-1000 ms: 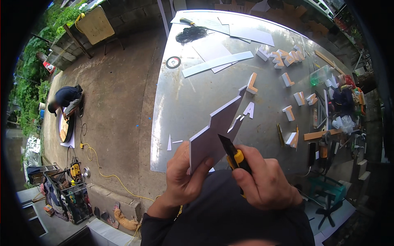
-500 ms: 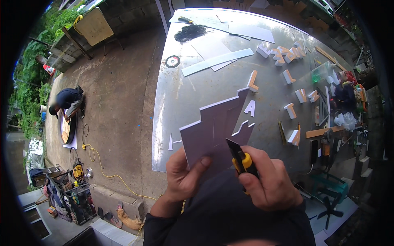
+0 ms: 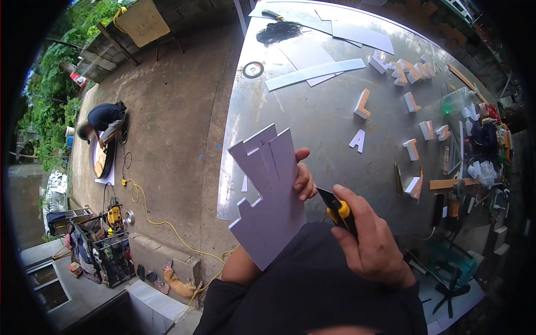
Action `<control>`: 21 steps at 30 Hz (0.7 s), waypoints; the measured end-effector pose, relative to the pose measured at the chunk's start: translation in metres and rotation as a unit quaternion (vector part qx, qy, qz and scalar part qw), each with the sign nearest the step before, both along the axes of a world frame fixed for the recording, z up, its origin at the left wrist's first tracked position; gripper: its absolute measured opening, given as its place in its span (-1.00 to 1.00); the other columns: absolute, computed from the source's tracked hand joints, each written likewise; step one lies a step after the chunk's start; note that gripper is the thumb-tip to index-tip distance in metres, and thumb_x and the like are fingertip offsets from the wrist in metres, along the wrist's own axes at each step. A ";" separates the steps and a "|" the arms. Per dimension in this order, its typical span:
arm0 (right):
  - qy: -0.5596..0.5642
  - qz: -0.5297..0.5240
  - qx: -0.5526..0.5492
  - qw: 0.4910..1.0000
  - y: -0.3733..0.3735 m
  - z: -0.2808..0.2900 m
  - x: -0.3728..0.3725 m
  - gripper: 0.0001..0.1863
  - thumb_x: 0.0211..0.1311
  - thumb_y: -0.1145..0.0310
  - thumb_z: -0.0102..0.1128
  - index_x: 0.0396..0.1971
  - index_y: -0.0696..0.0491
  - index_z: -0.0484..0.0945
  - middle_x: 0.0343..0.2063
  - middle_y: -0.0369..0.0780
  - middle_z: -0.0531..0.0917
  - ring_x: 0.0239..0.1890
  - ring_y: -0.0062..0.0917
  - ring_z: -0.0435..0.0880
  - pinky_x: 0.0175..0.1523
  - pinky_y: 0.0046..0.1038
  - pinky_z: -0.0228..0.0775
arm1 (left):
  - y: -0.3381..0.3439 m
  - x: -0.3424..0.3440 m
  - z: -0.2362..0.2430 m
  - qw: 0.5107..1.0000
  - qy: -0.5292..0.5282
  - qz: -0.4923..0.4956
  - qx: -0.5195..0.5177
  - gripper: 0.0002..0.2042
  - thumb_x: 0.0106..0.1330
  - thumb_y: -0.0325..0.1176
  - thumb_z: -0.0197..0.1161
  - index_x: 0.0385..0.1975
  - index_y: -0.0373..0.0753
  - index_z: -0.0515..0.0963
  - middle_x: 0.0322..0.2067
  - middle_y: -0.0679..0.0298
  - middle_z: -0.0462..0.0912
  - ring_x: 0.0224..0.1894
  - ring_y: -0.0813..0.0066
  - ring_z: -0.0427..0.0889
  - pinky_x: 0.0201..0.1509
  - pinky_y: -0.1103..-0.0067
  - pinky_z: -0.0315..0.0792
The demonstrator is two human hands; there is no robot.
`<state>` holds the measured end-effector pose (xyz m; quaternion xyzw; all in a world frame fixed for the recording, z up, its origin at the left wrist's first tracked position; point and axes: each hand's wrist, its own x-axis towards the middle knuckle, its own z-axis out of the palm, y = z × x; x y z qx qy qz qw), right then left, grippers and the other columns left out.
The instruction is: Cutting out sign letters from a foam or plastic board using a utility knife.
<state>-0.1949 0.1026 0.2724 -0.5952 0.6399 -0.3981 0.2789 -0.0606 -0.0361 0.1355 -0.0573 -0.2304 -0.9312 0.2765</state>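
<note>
My left hand [image 3: 303,181] grips a white foam board piece [image 3: 271,209] from behind. Its fingertips curl round the board's right edge, and the board hides the palm. Steps and notches are cut in the board's outline, and slits run down its upper part. Closed round a black and yellow utility knife [image 3: 343,215], my right hand [image 3: 371,243] keeps the dark blade pointing up-left, close to my left fingertips but apart from the board. A flat white letter A [image 3: 357,140] and a thick L-shaped letter [image 3: 362,104] lie on the metal table [image 3: 312,125] beyond.
Several cut letters [image 3: 410,71] stand at the table's right. White board strips [image 3: 315,74], a cutting disc [image 3: 253,70] and another utility knife [image 3: 272,14] lie farther off. Tools and bags crowd the right edge. On the left, a person [image 3: 106,123] bends over a round frame [image 3: 103,162].
My left hand has turned the board over, so its notched side now faces left. Its fingers have gone behind to the right edge. The knife has moved slightly right and stays in my right hand.
</note>
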 end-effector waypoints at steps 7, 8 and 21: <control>0.038 0.052 -0.010 0.998 -0.003 0.000 0.008 -0.28 0.04 0.63 0.34 0.24 0.29 0.25 -0.30 0.03 0.60 -0.43 -0.19 0.66 -0.35 -0.32 0.53 | 0.022 0.010 0.045 0.991 -0.073 0.057 0.095 -0.41 0.46 -0.10 0.10 0.45 0.01 0.14 -0.40 0.29 0.36 -0.30 0.43 0.37 -0.12 0.46 0.32; 0.047 0.058 -0.012 0.997 -0.003 0.000 0.011 -0.27 -0.02 0.65 0.35 0.23 0.29 0.27 -0.34 0.01 0.60 -0.43 -0.20 0.66 -0.37 -0.31 0.53 | 0.024 0.011 0.050 0.992 -0.078 0.053 0.080 -0.42 0.45 0.00 0.05 0.44 0.08 0.16 -0.41 0.31 0.33 -0.33 0.45 0.31 -0.13 0.46 0.25; 0.061 0.101 -0.025 0.993 -0.009 0.004 0.024 -0.23 -0.14 0.67 0.36 0.21 0.29 0.32 -0.41 -0.04 0.60 -0.48 -0.27 0.63 -0.45 -0.33 0.47 | 0.023 0.011 0.047 0.998 -0.032 0.038 -0.036 -0.34 0.41 0.30 -0.18 0.46 0.22 0.10 -0.41 0.33 0.22 -0.35 0.44 0.18 -0.09 0.45 0.10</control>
